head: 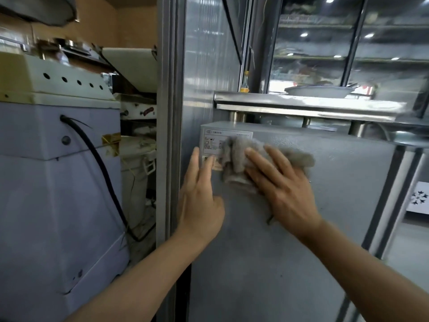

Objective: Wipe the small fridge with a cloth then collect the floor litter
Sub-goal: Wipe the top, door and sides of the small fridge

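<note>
The small grey fridge [336,182] fills the middle and right of the view, with a white label [213,140] near its upper left corner. My right hand [281,189] presses a crumpled grey cloth [234,156] flat against the fridge's side, fingers spread over it. The cloth covers part of the label. My left hand [200,198] rests open against the fridge's left edge, just left of the cloth, fingers pointing up and holding nothing. No floor litter is in view.
A steel shelf [301,103] with a metal pan [320,90] and a bottle [245,86] sits just above the fridge. A grey metal post [168,135] stands at its left. Further left is a pale blue machine [58,182] with a black cable [102,173].
</note>
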Available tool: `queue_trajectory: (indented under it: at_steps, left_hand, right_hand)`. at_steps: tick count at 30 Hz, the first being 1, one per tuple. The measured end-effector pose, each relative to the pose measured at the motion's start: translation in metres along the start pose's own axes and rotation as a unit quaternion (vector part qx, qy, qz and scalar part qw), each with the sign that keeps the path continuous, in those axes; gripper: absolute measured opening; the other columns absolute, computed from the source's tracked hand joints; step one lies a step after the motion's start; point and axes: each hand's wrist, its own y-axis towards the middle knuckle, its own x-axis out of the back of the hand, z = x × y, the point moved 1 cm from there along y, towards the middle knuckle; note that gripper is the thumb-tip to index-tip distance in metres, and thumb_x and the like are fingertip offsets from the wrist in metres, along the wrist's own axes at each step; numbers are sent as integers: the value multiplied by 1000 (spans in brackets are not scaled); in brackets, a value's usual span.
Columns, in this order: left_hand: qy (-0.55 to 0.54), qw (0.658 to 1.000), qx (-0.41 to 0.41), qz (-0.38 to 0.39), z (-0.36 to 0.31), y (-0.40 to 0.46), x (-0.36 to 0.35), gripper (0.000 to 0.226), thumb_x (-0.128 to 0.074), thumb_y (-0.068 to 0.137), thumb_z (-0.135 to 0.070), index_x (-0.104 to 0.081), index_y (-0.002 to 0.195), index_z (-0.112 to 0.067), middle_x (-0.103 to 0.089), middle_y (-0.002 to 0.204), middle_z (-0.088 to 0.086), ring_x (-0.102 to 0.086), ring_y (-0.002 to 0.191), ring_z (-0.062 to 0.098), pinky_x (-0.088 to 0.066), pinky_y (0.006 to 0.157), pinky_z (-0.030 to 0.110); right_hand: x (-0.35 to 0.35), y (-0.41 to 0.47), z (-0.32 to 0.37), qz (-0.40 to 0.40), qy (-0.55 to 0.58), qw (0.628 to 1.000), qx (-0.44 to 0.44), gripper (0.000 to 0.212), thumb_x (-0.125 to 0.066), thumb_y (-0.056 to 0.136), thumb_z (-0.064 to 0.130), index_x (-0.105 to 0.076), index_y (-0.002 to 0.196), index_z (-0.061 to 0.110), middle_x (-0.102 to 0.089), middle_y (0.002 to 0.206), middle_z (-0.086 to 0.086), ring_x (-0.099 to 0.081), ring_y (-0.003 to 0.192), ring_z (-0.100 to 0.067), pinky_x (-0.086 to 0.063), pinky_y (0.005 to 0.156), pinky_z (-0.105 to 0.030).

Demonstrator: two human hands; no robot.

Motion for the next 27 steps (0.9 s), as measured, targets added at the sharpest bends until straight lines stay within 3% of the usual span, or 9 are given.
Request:
queue_trajectory:
  at_steps: [3, 6, 11, 13, 16, 19, 22, 25, 27]
  left_hand:
    - [31, 999, -28, -26, -15, 8, -7, 76, -48, 77, 10, -25, 146, -15, -1, 158, -3, -3, 145, 13, -14, 115, 27]
    - [62, 997, -39, -9, -18, 1, -20, 82, -48, 77, 9, -17, 148, -18, 5, 158, -5, 5, 145, 13, -16, 117, 39]
    - [161, 984, -66, 44, -7, -21, -35, 87, -50, 75, 5, -10, 149, -17, 20, 153, -6, 16, 143, 15, -11, 117, 48]
    - [185, 979, -67, 47, -10, -21, -36, 89, -53, 71, 3, -13, 149, -17, 12, 157, -1, 11, 144, 19, -7, 116, 50]
    - [200, 971, -123, 38, -24, -9, -37, 88, -59, 70, -4, -19, 148, -15, -5, 158, 6, -2, 144, 23, -14, 113, 56]
    - [174, 972, -158, 24, -49, 12, -43, 80, -54, 80, -14, -13, 149, -17, -4, 159, -1, 2, 145, 16, -3, 113, 53]
    - [175, 973, -152, 10, -67, 24, -54, 81, -52, 83, -12, -6, 150, -19, -1, 159, -6, 5, 145, 13, -3, 113, 51]
    - [192, 971, -141, 4, -70, 25, -60, 80, -51, 86, -17, -2, 149, -20, 0, 158, -6, 8, 145, 13, -6, 114, 52]
    - [201, 970, -138, -1, -71, 24, -62, 79, -51, 88, -24, -2, 150, -19, -2, 159, -4, 6, 145, 15, -7, 114, 51]
  right_hand:
    - [9, 21, -20, -28, -18, 998, -52, 33, -49, 95, 11, -58, 127, 8, -42, 145, -9, -35, 135, -36, -42, 95, -47]
    - [2, -15, -4, -25, 11, 997, -73, 37, -48, 93, 14, -56, 128, 7, -36, 146, -8, -29, 137, -36, -36, 103, -47]
    - [4, -108, 21, 93, 39, 994, 40, 39, -31, 98, 15, -61, 124, 10, -44, 141, -5, -33, 134, -31, -51, 90, -44]
    - [12, -102, 5, 94, 26, 994, 49, 39, -37, 94, 15, -60, 125, 11, -44, 141, -4, -37, 133, -33, -52, 87, -43]
    - [25, -63, -33, 25, -21, 999, -23, 38, -41, 94, 15, -57, 128, 9, -36, 145, -7, -32, 135, -33, -44, 93, -44]
    - [35, -34, -66, -41, -35, 994, -93, 37, -41, 97, 20, -54, 131, 10, -33, 147, -6, -31, 136, -34, -30, 103, -44]
    - [26, -57, -59, -52, -8, 994, -97, 39, -44, 96, 18, -50, 133, 7, -36, 147, -11, -29, 136, -39, -26, 110, -47]
    - [17, -116, -29, 7, 16, 998, -63, 38, -34, 98, 17, -40, 134, 10, -33, 147, -8, -26, 136, -38, -37, 105, -51]
    - [21, -141, -23, 51, 16, 998, -30, 37, -25, 100, 16, -39, 134, 12, -32, 145, -4, -27, 136, -33, -46, 98, -47]
